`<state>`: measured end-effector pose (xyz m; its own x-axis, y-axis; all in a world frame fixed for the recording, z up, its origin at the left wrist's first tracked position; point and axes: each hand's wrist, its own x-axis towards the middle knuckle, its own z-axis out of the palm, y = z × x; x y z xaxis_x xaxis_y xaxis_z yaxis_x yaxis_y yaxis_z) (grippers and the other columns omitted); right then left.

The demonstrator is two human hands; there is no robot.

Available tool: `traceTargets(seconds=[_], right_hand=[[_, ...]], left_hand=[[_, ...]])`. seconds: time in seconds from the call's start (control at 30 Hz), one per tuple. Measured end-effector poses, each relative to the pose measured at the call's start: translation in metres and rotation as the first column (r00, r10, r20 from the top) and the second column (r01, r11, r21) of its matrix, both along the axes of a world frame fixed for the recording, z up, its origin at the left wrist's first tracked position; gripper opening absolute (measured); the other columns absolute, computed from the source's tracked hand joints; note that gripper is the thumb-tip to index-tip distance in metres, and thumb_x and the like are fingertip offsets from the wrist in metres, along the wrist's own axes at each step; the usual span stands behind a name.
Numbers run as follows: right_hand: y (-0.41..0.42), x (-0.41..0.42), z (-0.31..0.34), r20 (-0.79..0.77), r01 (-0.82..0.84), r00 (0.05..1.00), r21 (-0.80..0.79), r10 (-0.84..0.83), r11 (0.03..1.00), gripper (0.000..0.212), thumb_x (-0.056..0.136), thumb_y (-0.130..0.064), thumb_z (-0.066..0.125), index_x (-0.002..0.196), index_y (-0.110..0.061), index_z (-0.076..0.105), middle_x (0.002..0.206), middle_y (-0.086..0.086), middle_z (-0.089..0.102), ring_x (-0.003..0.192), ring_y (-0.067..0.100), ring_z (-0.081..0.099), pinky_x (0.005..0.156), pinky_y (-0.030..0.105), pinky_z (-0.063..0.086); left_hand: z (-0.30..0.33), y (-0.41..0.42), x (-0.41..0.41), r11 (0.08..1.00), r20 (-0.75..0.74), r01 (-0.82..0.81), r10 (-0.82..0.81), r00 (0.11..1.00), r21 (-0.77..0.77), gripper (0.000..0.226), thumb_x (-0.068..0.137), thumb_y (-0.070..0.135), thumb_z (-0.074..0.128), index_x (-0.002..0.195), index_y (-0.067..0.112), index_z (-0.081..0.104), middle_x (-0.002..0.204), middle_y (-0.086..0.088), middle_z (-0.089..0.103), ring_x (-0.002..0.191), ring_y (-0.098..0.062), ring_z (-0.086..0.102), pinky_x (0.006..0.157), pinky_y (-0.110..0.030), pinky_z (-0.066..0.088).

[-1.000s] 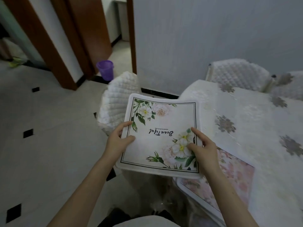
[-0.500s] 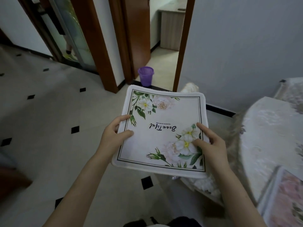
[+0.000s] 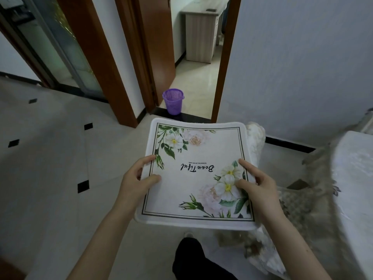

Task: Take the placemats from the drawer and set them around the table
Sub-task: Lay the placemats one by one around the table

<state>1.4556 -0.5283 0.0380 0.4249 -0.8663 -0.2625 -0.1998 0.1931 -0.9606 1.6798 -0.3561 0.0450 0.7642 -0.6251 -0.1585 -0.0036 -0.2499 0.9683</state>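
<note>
A white placemat [image 3: 197,154] printed with flowers, a dark border line and upside-down script is held flat in front of me, above the floor. My left hand [image 3: 137,178] grips its left edge, thumb on top. My right hand [image 3: 256,184] grips its right edge, thumb pressing the flower print. Whether more mats lie under the top one is hidden. The table [image 3: 355,178], covered in a white cloth with a fringed edge, shows only at the far right, apart from the placemat.
A chair with a white quilted cover [image 3: 257,142] stands just behind the placemat's right side. A purple basket [image 3: 173,101] sits in an open doorway ahead. Brown door frames stand left of it. The tiled floor [image 3: 50,168] stretches to the left. My dark trouser leg [image 3: 191,257] shows below.
My view has swung left and away from the table; the placemat lying on the table has left the frame. Both hands keep the same grip on the held placemat.
</note>
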Motion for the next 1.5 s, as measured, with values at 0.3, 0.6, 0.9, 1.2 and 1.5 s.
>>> traceTargets(seconds=[0.3,0.6,0.9,1.2,1.5], right_hand=[[-0.077,0.107,0.015,0.008,0.049,0.999,0.051,-0.05,0.997,0.055,0.082,0.007,0.06,0.124,-0.029,0.064,0.105,-0.006,0.071,0.082,0.011,0.072,0.066,0.025,0.059],[-0.138,0.162,0.004,-0.09,0.24,0.967,-0.017,-0.24,0.971,0.057,0.082,0.007,0.059,0.125,-0.029,0.062,0.095,-0.011,0.073,0.076,0.018,0.07,0.072,0.042,0.06],[-0.202,0.223,-0.014,-0.045,0.588,0.808,0.001,-0.587,0.809,0.057,0.08,0.008,0.061,0.123,-0.028,0.064,0.097,-0.007,0.074,0.08,0.01,0.071,0.066,0.026,0.058],[-0.244,0.253,-0.001,-0.027,0.83,0.557,0.008,-0.83,0.557,0.058,0.08,0.007,0.061,0.124,-0.031,0.063,0.098,-0.01,0.074,0.087,0.031,0.067,0.078,0.05,0.057],[-0.33,0.216,-0.014,0.0,0.926,0.378,0.011,-0.926,0.378,0.056,0.081,0.006,0.064,0.124,-0.03,0.063,0.093,-0.006,0.075,0.078,0.015,0.072,0.065,0.031,0.06]], left_hand=[[0.016,-0.093,0.112,0.999,0.014,0.041,-0.041,0.999,0.013,0.048,0.081,-0.002,0.067,0.115,0.032,0.061,0.113,0.015,0.062,0.101,0.001,0.059,0.071,-0.008,0.049],[-0.004,-0.201,0.183,0.978,-0.002,0.208,-0.208,0.978,0.019,0.049,0.082,-0.004,0.064,0.116,0.03,0.06,0.108,0.019,0.06,0.096,0.003,0.059,0.065,-0.004,0.047],[-0.014,-0.36,0.272,0.829,0.019,0.557,-0.558,0.829,0.051,0.051,0.081,-0.002,0.065,0.12,0.03,0.06,0.113,0.012,0.064,0.095,0.004,0.061,0.07,-0.007,0.049],[-0.007,-0.501,0.289,0.572,0.047,0.819,-0.82,0.571,0.044,0.051,0.081,-0.004,0.064,0.121,0.027,0.06,0.113,0.017,0.063,0.089,0.018,0.057,0.066,0.001,0.042],[-0.019,-0.639,0.231,0.391,0.049,0.918,-0.92,0.388,0.065,0.05,0.083,-0.003,0.063,0.12,0.031,0.059,0.111,0.013,0.064,0.094,0.003,0.061,0.067,-0.002,0.045]])
